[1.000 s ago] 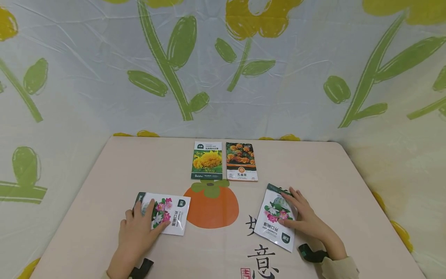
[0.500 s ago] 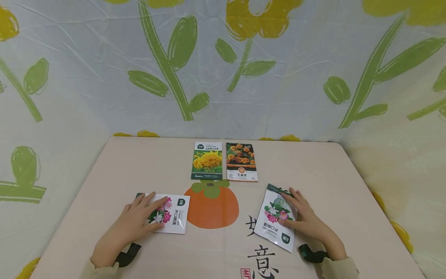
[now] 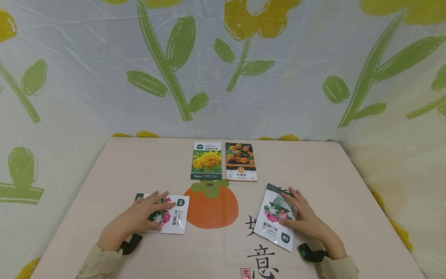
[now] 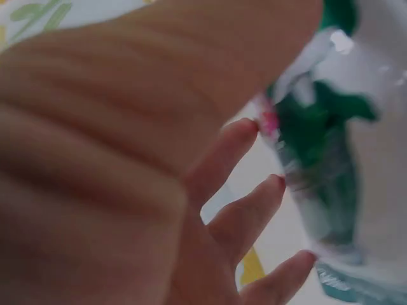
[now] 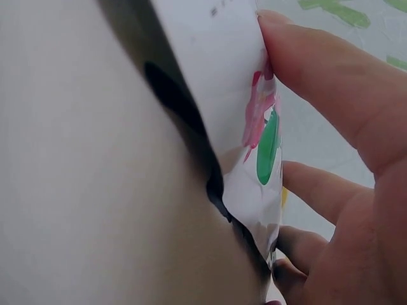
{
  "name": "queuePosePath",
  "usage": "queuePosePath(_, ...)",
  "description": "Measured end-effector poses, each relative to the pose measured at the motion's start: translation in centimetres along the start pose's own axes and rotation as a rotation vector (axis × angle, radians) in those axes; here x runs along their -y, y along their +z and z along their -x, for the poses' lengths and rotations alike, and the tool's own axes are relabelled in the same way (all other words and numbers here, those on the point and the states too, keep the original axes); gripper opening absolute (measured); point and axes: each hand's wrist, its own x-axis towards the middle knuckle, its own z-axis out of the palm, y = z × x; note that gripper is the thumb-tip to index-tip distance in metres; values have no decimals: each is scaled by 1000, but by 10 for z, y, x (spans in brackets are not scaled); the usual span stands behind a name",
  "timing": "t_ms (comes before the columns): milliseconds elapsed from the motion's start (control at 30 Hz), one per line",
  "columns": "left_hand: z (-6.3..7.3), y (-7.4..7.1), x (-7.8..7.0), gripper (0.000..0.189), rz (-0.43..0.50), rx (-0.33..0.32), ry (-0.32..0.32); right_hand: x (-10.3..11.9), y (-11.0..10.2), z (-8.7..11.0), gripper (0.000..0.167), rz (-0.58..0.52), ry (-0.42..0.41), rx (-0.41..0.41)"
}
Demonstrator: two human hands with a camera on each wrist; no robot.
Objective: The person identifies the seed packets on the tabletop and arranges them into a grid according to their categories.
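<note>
A white flower seed packet [image 3: 179,221] with pink and white blooms lies sideways at the left of the table. My left hand [image 3: 136,219] rests on it with fingers spread, covering its left part. In the left wrist view the fingertips [image 4: 245,206] touch the packet's printed face. At the right, a matching seed packet [image 3: 269,228] lies at a slant. On it rests my right hand [image 3: 308,221], thumb and fingers apart. Thumb and fingertips [image 5: 299,54] press on its face in the right wrist view, and the packet bulges slightly off the table there.
Farther back lie a yellow-flower seed packet [image 3: 206,161] and an orange-flower seed packet [image 3: 241,162], side by side with a narrow gap. The pale table [image 3: 115,162] carries a printed persimmon [image 3: 211,207] and black characters. A flower-patterned cloth [image 3: 285,97] stands around the table.
My left hand has turned, its fingers now pointing rightward over the packet, and the wrist has shifted. The packet under it has barely moved. The right hand looks unchanged.
</note>
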Motion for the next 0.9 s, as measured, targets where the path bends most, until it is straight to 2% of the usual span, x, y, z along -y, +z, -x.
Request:
queuePosePath(267, 0, 11, 4, 75, 6, -45, -21, 2, 1, 0, 81, 3, 1, -6)
queuePosePath(600, 1, 17, -5, 75, 0, -74, -78, 5, 0, 0, 80, 11, 5, -8)
queuePosePath(900, 2, 19, -12, 75, -11, -100, -102, 6, -1, 1, 80, 11, 14, -5)
